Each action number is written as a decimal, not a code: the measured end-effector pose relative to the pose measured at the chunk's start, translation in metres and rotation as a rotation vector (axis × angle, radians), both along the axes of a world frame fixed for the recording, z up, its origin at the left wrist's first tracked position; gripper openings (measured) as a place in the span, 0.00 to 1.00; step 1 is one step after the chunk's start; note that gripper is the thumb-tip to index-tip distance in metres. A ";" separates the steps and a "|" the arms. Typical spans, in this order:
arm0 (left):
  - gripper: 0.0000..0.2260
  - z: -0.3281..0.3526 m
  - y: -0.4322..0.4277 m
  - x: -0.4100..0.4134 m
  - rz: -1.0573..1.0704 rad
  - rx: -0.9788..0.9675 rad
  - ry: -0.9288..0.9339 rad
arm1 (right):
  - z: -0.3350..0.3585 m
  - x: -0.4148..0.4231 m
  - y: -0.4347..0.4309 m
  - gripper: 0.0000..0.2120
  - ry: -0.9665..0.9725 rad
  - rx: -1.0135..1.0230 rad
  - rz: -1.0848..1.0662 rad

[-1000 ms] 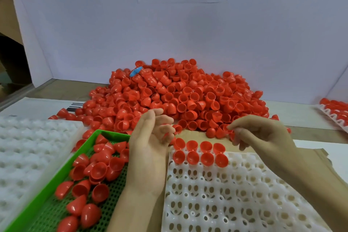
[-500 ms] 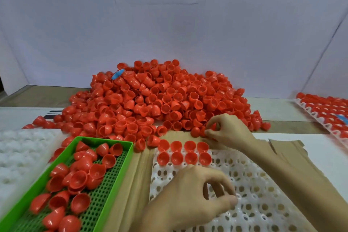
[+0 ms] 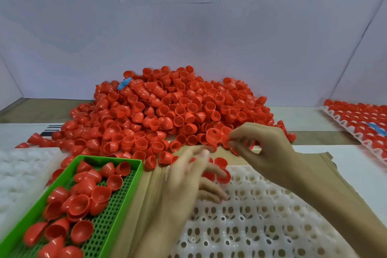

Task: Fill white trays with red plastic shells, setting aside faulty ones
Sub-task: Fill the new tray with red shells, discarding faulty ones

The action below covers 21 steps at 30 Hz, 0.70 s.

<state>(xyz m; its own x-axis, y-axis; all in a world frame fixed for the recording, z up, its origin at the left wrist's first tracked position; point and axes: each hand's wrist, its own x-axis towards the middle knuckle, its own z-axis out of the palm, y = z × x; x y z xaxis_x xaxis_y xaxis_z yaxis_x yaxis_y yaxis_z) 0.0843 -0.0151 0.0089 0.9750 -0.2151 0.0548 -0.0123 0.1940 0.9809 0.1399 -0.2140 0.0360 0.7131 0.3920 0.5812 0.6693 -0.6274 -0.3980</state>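
A big pile of red plastic shells [image 3: 173,111] lies at the middle of the table. In front of it a white tray [image 3: 261,222] with round holes holds several shells at its far left corner. My right hand [image 3: 263,151] hovers at the pile's front edge and pinches a red shell [image 3: 215,136] by its rim. My left hand [image 3: 188,180] is blurred over the tray's far left corner, fingers spread toward the placed shells, which it partly hides; no shell shows in it.
A green perforated bin [image 3: 109,216] at the lower left holds several red shells. An empty white tray [image 3: 18,178] lies further left. A filled tray [image 3: 364,119] sits at the right edge. Brown cardboard [image 3: 314,165] lies under the working tray.
My left hand has moved up from the tray's middle to its far left corner, fingers opening out. My right hand has lifted a shell from the pile's edge.
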 end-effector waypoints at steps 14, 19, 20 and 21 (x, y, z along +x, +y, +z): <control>0.15 0.002 0.007 0.000 0.048 -0.123 -0.145 | -0.009 -0.037 0.004 0.10 -0.058 0.139 0.069; 0.15 0.001 0.006 0.000 0.054 -0.116 -0.193 | -0.013 -0.038 0.010 0.12 0.067 0.325 0.138; 0.15 0.001 0.006 0.000 0.054 -0.117 -0.201 | -0.012 -0.038 0.010 0.13 0.076 0.331 0.144; 0.15 0.000 0.007 0.000 0.053 -0.116 -0.210 | -0.011 -0.038 0.011 0.13 0.080 0.336 0.148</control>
<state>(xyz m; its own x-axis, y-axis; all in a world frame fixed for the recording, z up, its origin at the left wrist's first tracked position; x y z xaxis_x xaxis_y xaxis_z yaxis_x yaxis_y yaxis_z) 0.0846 -0.0086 0.0084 0.9495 -0.1443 0.2785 -0.2265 0.2989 0.9270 0.1016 -0.2034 0.0245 0.7113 0.2912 0.6397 0.7015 -0.3519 -0.6198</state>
